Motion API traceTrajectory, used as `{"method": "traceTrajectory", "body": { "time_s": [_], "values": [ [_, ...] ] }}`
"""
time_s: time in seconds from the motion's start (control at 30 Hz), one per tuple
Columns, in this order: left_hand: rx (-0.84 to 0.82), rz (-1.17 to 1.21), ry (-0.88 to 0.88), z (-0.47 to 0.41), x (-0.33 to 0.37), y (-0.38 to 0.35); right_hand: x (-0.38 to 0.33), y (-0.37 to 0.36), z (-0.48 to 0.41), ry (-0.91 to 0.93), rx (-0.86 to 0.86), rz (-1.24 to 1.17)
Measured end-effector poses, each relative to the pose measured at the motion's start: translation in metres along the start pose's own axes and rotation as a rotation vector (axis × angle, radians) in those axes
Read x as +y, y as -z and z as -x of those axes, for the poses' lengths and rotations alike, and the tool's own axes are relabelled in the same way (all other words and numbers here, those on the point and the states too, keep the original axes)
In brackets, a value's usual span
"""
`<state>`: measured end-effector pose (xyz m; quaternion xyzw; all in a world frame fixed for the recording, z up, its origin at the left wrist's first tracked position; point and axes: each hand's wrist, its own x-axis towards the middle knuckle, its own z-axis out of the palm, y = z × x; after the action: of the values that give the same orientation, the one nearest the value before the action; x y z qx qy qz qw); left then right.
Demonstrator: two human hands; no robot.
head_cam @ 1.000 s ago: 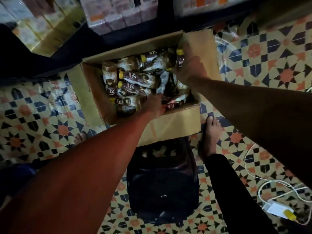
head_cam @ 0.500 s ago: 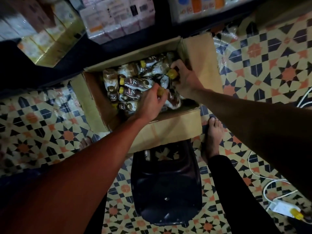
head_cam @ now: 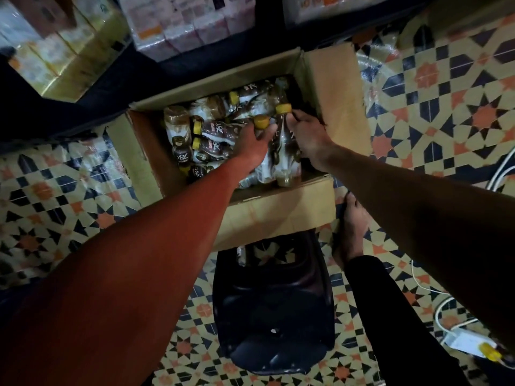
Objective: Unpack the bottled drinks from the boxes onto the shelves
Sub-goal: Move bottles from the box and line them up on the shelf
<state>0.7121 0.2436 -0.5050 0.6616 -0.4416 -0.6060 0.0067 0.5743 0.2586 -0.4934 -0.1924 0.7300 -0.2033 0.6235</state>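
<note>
Two bare forearms reach forward over a dark plastic stool [head_cam: 274, 307], which stands on the patterned tile floor [head_cam: 55, 218] with a bare foot [head_cam: 352, 227] just beside it on the right. Beyond the stool, one open cardboard box [head_cam: 278, 215] with flaps folded out, holding many brown bottled drinks [head_cam: 211, 132] with yellow caps, most lying on their sides in a loose heap. Left hand [head_cam: 255, 143]: fingers curled around the neck of one bottle [head_cam: 262, 123], cap showing above the knuckles. Right hand [head_cam: 308, 132]: closed on a second bottle [head_cam: 284, 135], held nearly upright against the box's right wall. Step in hand, as judged: the lift-out, one bottle per hand. Next move calls for raising both clear of the heap and the box rim without dragging neighbours, then carrying them up to the dark shelf [head_cam: 195, 68] just behind the box, where wrapped packs [head_cam: 178, 26] already sit. Change from half a second back: both hands have risen slightly and drawn together, and the two caps now stand higher and plainly exposed where they were partly buried among the others.
</note>
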Motion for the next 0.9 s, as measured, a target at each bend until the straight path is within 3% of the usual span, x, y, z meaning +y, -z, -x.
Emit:
{"method": "traceTrajectory", "body": {
  "time_s": [0.13,0.27,0.4,0.5,0.7,0.9],
  "values": [
    [0.061,0.05,-0.032,0.01,0.001,0.011,0.001,-0.008,0.011,-0.242,0.021,-0.363],
    [0.06,0.187,0.044,0.031,0.004,0.02,0.002,-0.02,0.034,-0.301,-0.004,-0.492],
    [-0.08,0.386,0.298,0.055,-0.012,0.033,-0.001,-0.024,0.072,-0.269,-0.223,-0.475],
    [-0.21,0.416,0.299,0.096,-0.011,0.048,-0.002,-0.026,0.108,-0.294,-0.378,-0.531],
    [-0.136,0.438,0.345,0.167,-0.008,0.069,-0.001,-0.032,0.174,-0.355,-0.367,-0.446],
    [-0.093,0.391,0.345,0.242,0.006,0.096,-0.011,-0.042,0.245,-0.264,-0.301,-0.346]
  ]
}}
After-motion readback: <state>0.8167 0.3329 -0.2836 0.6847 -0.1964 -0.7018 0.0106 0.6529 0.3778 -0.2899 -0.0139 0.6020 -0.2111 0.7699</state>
